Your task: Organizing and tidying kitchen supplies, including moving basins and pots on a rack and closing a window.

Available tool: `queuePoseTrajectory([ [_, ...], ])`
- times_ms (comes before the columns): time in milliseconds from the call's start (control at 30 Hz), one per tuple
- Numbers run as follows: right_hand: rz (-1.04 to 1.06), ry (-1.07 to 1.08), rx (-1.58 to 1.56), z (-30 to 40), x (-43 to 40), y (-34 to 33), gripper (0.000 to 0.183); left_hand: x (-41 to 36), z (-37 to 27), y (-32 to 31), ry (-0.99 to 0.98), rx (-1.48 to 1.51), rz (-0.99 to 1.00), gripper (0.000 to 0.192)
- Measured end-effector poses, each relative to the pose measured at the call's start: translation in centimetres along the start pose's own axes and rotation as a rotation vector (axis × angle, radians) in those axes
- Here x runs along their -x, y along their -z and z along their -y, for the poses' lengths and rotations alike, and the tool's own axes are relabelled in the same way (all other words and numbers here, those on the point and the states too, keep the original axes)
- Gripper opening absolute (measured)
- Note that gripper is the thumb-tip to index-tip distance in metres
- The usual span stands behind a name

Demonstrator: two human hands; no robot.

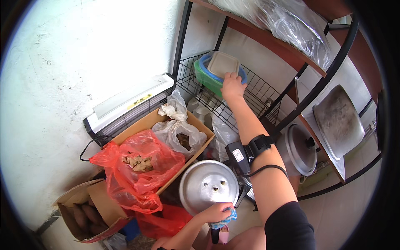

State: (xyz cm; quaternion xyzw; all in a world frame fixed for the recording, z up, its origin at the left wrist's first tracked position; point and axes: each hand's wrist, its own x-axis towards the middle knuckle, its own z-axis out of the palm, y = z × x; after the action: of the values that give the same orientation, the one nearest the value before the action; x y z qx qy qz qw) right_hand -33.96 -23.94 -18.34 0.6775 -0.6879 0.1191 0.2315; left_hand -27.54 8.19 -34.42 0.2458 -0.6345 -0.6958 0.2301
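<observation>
My right hand (233,86) reaches out to a stack of plastic containers in a black wire basket (259,90), its fingers at the lower edge of a beige lid or shallow container (223,64). Beneath that lie a blue plastic basket (204,62) and a green plastic basin (204,76). Whether the fingers grip the beige piece cannot be told. Low in the view, my left hand (218,212) is closed on a blue-and-white cloth (223,221), beside the black handle (215,236) of a round metal pressure cooker lid (208,184).
A cardboard box (200,125) holds a red plastic bag (168,156) of ginger-like roots and a clear bag (187,147). A smaller box (67,215) holds sweet potatoes (90,215). Shelving with a black post (325,78), a lidded pot (301,150) and a metal pan (340,122) stands right.
</observation>
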Motion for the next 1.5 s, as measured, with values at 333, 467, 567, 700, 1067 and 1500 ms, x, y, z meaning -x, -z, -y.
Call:
queuePoseTrajectory([
  [333,0.22,0.021,-0.042,-1.0,-0.2,2.3,0.041,0.2,0.4,0.6,-0.024,0.094,-0.135,0.019],
  [467,0.237,-0.171,-0.152,-1.3,-0.5,0.4,0.051,0.2,-0.5,0.8,-0.043,0.115,-0.161,0.019],
  [567,0.175,-0.136,-0.198,-1.0,-1.6,-0.6,0.053,0.3,-1.0,0.7,-0.043,0.137,-0.18,0.019],
  [700,0.138,-0.137,-0.211,0.0,-1.5,-1.8,0.051,0.2,-0.5,0.5,-0.049,0.15,-0.191,0.018],
  [1067,-0.042,0.04,-0.174,-1.1,2.4,2.7,0.073,-1.2,0.4,0.7,0.081,0.195,-0.169,0.021],
  [1500,0.005,0.343,-0.633,-19.7,29.6,7.8,0.013,-1.0,3.2,2.3,-0.082,0.591,-0.292,0.021],
])
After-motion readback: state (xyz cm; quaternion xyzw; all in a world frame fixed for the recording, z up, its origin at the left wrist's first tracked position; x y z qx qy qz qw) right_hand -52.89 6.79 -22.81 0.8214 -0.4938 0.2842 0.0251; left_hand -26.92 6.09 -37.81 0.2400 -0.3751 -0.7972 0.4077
